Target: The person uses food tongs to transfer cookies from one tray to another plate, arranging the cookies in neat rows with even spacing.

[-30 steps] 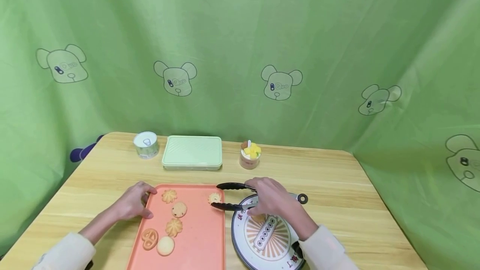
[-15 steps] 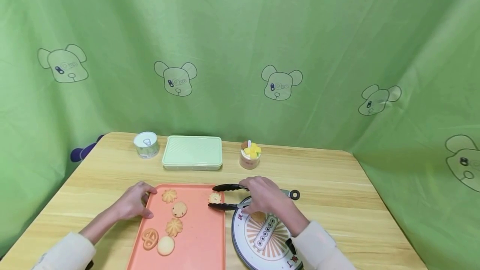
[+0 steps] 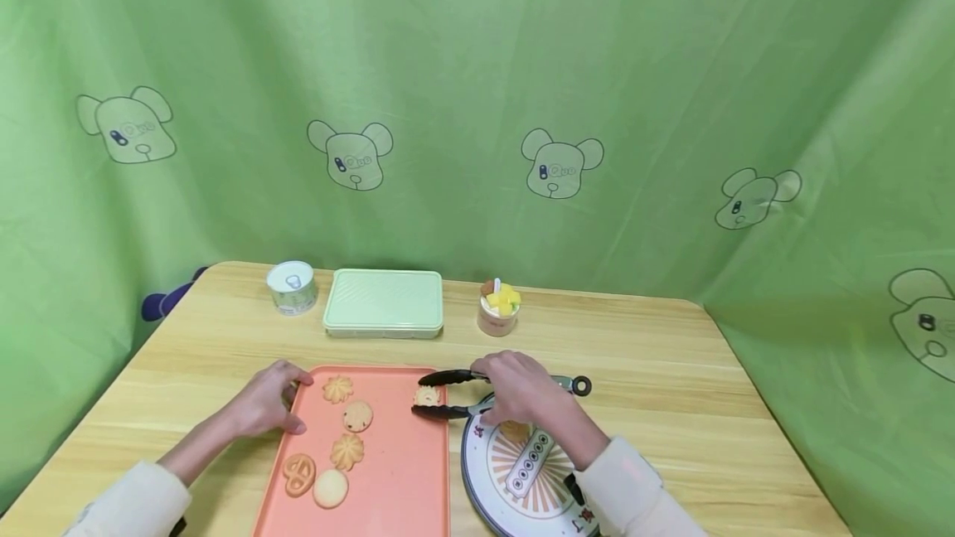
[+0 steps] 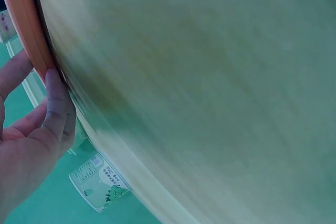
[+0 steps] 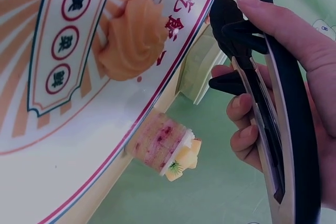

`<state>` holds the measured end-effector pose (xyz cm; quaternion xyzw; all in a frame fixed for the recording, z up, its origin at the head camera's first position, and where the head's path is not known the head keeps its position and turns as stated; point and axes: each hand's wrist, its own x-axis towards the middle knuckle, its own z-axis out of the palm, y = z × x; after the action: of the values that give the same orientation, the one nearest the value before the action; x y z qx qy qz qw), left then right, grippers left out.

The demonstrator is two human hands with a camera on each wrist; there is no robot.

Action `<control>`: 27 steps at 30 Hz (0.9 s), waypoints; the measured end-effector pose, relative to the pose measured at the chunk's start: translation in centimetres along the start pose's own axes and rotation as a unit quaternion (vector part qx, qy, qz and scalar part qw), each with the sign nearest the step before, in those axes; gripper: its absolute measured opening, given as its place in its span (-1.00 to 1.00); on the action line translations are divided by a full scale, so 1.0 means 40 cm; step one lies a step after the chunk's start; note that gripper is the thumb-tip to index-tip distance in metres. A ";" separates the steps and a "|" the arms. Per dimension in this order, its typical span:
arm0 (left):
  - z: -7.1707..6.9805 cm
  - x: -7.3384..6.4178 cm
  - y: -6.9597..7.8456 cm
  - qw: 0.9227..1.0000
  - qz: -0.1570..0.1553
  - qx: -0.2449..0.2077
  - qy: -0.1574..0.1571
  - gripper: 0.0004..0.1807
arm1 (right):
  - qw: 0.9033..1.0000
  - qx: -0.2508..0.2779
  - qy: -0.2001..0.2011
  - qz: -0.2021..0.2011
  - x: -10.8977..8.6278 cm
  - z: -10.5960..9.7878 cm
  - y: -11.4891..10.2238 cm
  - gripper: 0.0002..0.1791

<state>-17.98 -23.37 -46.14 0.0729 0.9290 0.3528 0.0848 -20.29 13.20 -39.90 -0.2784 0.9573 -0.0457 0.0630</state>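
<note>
My left hand (image 3: 264,400) holds the pink tray (image 3: 395,487) at its far left corner, with its fingertips on the rim in the left wrist view. My right hand (image 3: 525,388) grips black-tipped metal tongs (image 5: 286,129) between thumb and fingers. In the head view the parted tong tips lie on either side of a ring-shaped cookie (image 3: 428,396) near the tray's far right corner. Several other cookies lie on the tray's left half, among them a pretzel cookie (image 3: 299,474). Below the right hand, a swirled cookie (image 5: 134,39) sits on a round patterned plate (image 5: 79,182).
At the back of the wooden table (image 3: 634,355) stand a tin can (image 3: 292,288), a pale green lidded box (image 3: 384,303) and a small dessert cup (image 3: 498,307) with yellow pieces on top. A green curtain (image 3: 448,65) hangs behind and at the sides.
My right hand and the tongs have moved a little left, bringing the tips around the ring-shaped cookie, and the tips have drawn closer together. The left hand has kept its place.
</note>
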 end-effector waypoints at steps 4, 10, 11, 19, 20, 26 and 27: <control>-0.001 0.000 0.000 1.000 0.004 0.001 0.001 -0.28 | 1.000 -0.003 0.003 -0.001 0.000 0.004 0.001 -0.19; -0.001 -0.002 0.001 1.000 0.005 -0.001 0.000 -0.29 | 1.000 0.003 0.011 -0.002 -0.012 -0.002 0.000 -0.18; -0.001 -0.002 0.001 1.000 0.006 -0.002 0.000 -0.29 | 1.000 0.006 0.013 -0.002 -0.016 -0.004 0.001 -0.19; -0.002 -0.003 0.001 1.000 0.009 0.002 0.003 -0.29 | 0.999 0.022 0.031 0.002 -0.049 -0.015 0.014 -0.20; -0.002 -0.002 0.001 1.000 0.009 0.003 0.004 -0.29 | 0.999 0.023 0.033 0.002 -0.053 -0.016 0.016 -0.20; 0.000 -0.002 -0.004 1.000 0.010 0.002 0.006 -0.29 | 0.998 0.031 0.048 0.009 -0.079 -0.022 0.030 -0.20; 0.000 -0.002 -0.004 1.000 0.009 0.002 0.006 -0.29 | 0.998 0.032 0.051 0.010 -0.084 -0.024 0.032 -0.20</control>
<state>-17.91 -23.51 -46.25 0.0799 0.9293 0.3525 0.0762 -18.31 16.15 -38.81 -0.2643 0.9599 -0.0899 0.0234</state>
